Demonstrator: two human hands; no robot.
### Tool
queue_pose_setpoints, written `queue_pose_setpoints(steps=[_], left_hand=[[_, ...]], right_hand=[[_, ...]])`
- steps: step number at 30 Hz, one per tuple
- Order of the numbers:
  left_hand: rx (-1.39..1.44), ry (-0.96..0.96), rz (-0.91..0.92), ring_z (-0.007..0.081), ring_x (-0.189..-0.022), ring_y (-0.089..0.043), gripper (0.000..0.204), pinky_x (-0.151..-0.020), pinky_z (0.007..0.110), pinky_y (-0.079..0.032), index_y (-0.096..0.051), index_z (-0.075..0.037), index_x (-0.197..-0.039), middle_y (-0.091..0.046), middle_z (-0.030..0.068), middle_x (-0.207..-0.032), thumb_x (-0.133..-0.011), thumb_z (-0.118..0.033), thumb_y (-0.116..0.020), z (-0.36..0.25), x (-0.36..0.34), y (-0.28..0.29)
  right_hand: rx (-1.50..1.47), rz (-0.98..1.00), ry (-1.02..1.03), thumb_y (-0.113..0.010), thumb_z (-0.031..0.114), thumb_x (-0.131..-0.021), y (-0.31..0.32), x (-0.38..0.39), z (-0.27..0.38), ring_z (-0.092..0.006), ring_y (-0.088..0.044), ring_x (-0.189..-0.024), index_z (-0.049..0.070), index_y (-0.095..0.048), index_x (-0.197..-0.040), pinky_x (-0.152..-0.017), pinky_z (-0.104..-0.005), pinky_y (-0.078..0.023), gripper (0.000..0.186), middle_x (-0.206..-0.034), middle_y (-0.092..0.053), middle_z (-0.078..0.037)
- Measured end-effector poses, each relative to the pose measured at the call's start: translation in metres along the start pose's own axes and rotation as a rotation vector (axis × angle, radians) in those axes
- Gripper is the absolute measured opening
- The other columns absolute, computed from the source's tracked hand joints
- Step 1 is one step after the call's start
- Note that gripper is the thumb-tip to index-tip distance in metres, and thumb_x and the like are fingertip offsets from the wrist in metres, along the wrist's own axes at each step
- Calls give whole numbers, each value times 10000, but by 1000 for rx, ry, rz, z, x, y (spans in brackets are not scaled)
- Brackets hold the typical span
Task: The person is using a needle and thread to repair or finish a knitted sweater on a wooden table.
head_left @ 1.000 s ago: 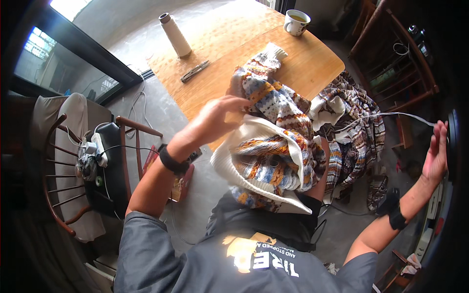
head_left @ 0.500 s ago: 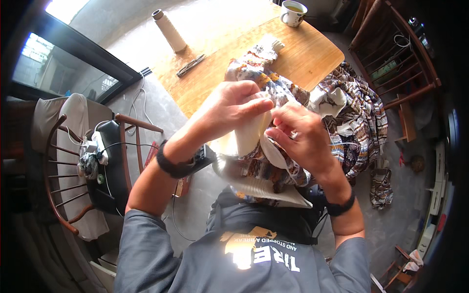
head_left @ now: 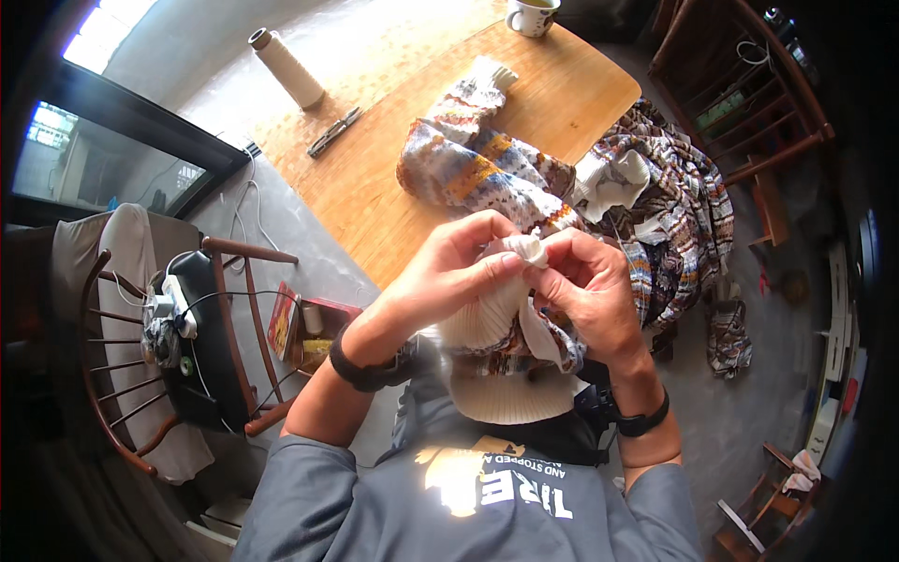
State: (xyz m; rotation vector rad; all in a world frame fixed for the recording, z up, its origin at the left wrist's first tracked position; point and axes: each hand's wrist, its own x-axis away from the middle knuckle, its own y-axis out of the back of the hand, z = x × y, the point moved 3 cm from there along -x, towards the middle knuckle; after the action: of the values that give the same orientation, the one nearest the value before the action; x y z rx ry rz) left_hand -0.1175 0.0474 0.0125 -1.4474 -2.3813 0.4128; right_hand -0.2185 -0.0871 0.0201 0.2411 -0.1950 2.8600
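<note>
A patterned knitted garment [head_left: 487, 173] in white, blue, orange and brown lies from the wooden table [head_left: 365, 206] down into my lap. My left hand [head_left: 464, 272] is closed, its thumb pressing the cream ribbed band [head_left: 482, 317] of the garment against the fingers. Right beside it, my right hand [head_left: 592, 281] pinches the bunched top of the same band between thumb and fingers. The two hands almost touch over a small twisted bit of cream knit. Whether a needle or thread is between the fingertips is too small to tell.
Farther back on the table are a cone of beige yarn [head_left: 290, 75], a slim metal tool [head_left: 334, 131] and a mug [head_left: 532, 17]. A heap of similar knitwear [head_left: 693, 206] hangs at the right. On the left stands a wooden chair [head_left: 220, 328] with cables, beside a red box [head_left: 328, 314].
Both hands have come lower, nearer my body, and closer together on the ribbed band. More of the garment on the table shows. The view has shifted slightly.
</note>
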Motion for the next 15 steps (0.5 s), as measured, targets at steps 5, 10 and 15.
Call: queue_pose_setpoints(steps=[5,10,15], left_hand=[[1,-20,-47,101,-968,-571,383,-874,262,-469,-586,30,-1092,-628,42,-1010,-802,-159,-748,8,1,-3],[7,97,-92,54,-837,-569,235,-795,202,-450,-623,-14,-1019,-632,-8,-911,-812,-87,-707,13,2,-5],[187,-29,-43,76,-870,-578,240,-772,229,-475,-610,9,-982,-638,22,-919,-811,-108,-731,20,3,-5]], right_hand=[[-213,160,-106,-568,145,-920,14,4,-12,-55,-576,-624,9,-628,-970,-612,-201,-487,156,-756,-632,-16],[-394,187,-226,-550,165,-929,17,2,-21,-72,-599,-605,16,-619,-967,-590,-212,-503,169,-716,-625,-18],[-434,169,-219,-541,163,-933,16,5,-28,-65,-586,-574,13,-621,-966,-553,-205,-492,173,-679,-615,-14]])
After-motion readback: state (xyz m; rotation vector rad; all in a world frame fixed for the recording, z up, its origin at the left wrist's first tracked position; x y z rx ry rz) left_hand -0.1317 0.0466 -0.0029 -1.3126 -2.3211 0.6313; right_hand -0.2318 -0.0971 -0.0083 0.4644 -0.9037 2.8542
